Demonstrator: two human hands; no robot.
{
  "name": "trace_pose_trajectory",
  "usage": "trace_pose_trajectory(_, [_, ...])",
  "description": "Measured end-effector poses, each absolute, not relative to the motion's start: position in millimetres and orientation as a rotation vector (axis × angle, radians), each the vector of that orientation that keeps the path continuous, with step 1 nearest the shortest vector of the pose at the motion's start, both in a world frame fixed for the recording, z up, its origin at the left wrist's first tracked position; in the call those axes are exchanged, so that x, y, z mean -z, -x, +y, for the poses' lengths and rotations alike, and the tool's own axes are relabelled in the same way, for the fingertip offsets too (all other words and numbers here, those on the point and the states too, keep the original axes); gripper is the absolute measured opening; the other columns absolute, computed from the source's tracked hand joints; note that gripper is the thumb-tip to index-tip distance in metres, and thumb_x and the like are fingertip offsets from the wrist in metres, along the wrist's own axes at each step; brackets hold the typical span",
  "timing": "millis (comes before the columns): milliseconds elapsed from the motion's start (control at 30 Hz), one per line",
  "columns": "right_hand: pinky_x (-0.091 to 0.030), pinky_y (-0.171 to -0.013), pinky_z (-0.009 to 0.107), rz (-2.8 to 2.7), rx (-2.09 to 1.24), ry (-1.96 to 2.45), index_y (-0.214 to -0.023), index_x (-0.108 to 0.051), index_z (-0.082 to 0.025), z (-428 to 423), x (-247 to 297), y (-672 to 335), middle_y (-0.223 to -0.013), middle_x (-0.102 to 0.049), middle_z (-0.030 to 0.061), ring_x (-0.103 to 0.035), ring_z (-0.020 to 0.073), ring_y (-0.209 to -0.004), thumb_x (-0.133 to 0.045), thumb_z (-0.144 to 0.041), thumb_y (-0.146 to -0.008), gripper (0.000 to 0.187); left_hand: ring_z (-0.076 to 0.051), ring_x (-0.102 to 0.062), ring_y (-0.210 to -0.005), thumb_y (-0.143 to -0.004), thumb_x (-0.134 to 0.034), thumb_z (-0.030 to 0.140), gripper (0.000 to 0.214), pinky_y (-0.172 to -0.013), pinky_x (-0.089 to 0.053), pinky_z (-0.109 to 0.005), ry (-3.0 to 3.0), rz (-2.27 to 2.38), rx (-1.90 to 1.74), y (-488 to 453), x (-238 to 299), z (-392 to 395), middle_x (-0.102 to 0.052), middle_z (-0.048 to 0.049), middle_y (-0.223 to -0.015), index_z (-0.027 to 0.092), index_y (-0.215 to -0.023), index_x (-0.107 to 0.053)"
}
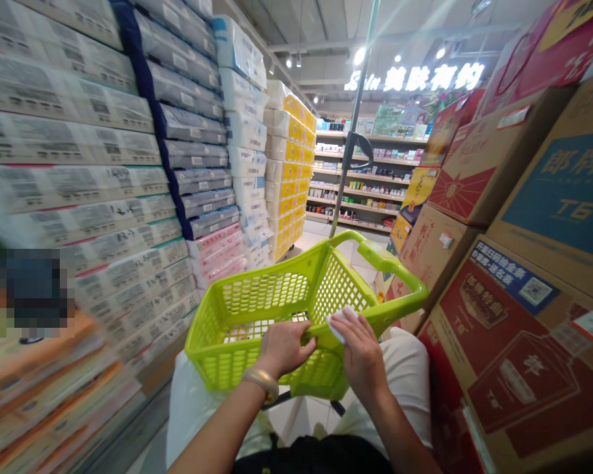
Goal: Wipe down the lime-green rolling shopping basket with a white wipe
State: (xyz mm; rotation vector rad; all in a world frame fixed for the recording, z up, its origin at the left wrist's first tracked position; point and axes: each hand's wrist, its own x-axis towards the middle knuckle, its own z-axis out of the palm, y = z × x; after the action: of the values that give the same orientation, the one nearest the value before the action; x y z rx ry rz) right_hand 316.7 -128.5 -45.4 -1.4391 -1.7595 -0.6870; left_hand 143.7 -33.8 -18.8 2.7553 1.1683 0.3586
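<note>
A lime-green plastic shopping basket (pixel 257 296) with lattice walls rests at my lap, between my white-trousered legs. My left hand (pixel 286 345), a gold bangle at its wrist, has its fingers wrapped over the near rim. Against that rim, further right, my right hand (pixel 358 349) presses a folded white wipe (pixel 343 322), partly hidden under the fingers. The basket's green handle (pixel 395 263) arches up at the right side, just beyond my right hand. Through the lattice, the bottom shows pale patches I cannot make out.
Tall stacks of wrapped paper packs (pixel 143 131) line the left side. Cardboard cartons (pixel 524 329) are piled close on the right. A metal pole (pixel 358 99) with a grey grip rises behind the basket. Product shelves (pixel 360 178) stand at the back, beyond a tiled floor.
</note>
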Motion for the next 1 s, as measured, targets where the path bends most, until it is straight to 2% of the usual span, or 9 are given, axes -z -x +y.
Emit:
trace_pose_trajectory(133, [-0.032,-0.114,0.047,-1.398,0.831,1.559,-0.112,-0.068,-0.02,-141,28,-351,-0.116,-0.074,0.0062,-0.061,0.0236,-0.123,-0.038,-0.001,-0.086,0.044,-0.025,-0.069,-0.083,-0.09,-0.045,0.049,0.035,-0.069,-0.044,-0.032,-2.753,1.177,-0.363,-142,19,-32,-0.075,-0.0066,-0.085,0.026,-0.099,-0.069])
trace_pose_trajectory(233, [-0.032,-0.113,0.051,-1.264,0.892,1.582,-0.11,-0.069,-0.018,-148,18,-368,-0.113,-0.074,0.0091,-0.061,0.0269,-0.124,-0.039,-0.002,-0.084,0.042,-0.024,-0.069,-0.084,-0.091,-0.043,0.052,0.039,-0.069,-0.043,-0.031,-2.746,1.185,-0.371,-141,19,-33,-0.075,-0.0067,-0.085,0.025,-0.099,-0.069])
trace_pose_trajectory(333, [-0.03,-0.115,0.051,-1.34,0.817,1.561,-0.112,-0.068,-0.019,-146,22,-351,-0.115,-0.074,0.0084,-0.06,0.0255,-0.125,-0.038,-0.003,-0.086,0.043,-0.024,-0.069,-0.083,-0.093,-0.038,0.055,0.043,-0.068,-0.042,-0.03,-2.743,1.191,-0.379,-140,19,-34,-0.075,-0.0069,-0.084,0.025,-0.098,-0.069])
trace_pose_trajectory(500, [-0.017,-0.123,0.045,-1.684,0.612,1.452,-0.116,-0.067,-0.025,-138,39,-302,-0.114,-0.075,0.0014,-0.062,0.0194,-0.122,-0.039,0.001,-0.086,0.049,-0.023,-0.069,-0.08,-0.096,-0.032,0.055,0.048,-0.066,-0.04,-0.03,-2.76,1.193,-0.394,-136,18,-36,-0.075,-0.0063,-0.081,0.025,-0.09,-0.069])
trace_pose_trajectory(600, [-0.011,-0.123,0.047,-1.614,0.624,1.487,-0.116,-0.067,-0.025,-142,35,-313,-0.115,-0.074,0.0009,-0.062,0.0197,-0.123,-0.038,0.002,-0.085,0.05,-0.022,-0.068,-0.078,-0.096,-0.031,0.055,0.049,-0.064,-0.039,-0.029,-2.757,1.203,-0.382,-133,18,-36,-0.075,-0.0057,-0.08,0.025,-0.088,-0.069])
trace_pose_trajectory(800, [-0.019,-0.118,0.06,-1.281,0.812,1.565,-0.108,-0.068,-0.019,-156,12,-362,-0.111,-0.075,0.0087,-0.061,0.028,-0.123,-0.04,-0.005,-0.087,0.038,-0.023,-0.068,-0.077,-0.096,-0.029,0.056,0.05,-0.062,-0.036,-0.029,-2.752,1.222,-0.355,-131,16,-38,-0.074,-0.0061,-0.08,0.025,-0.088,-0.069])
trace_pose_trajectory(867, [-0.019,-0.119,0.058,-1.312,0.769,1.57,-0.109,-0.068,-0.019,-154,15,-350,-0.112,-0.075,0.0083,-0.061,0.027,-0.124,-0.039,-0.004,-0.087,0.04,-0.023,-0.068,-0.076,-0.096,-0.03,0.055,0.05,-0.062,-0.036,-0.029,-2.746,1.224,-0.361,-131,16,-39,-0.074,-0.0059,-0.078,0.025,-0.086,-0.068])
trace_pose_trajectory(1000, [-0.013,-0.123,0.049,-1.618,0.622,1.484,-0.114,-0.067,-0.025,-144,33,-302,-0.112,-0.075,0.0017,-0.063,0.0207,-0.121,-0.039,0.0,-0.086,0.047,-0.022,-0.067,-0.075,-0.095,-0.031,0.055,0.048,-0.061,-0.035,-0.028,-2.75,1.217,-0.358,-131,17,-40,-0.073,-0.0053,-0.077,0.025,-0.084,-0.067])
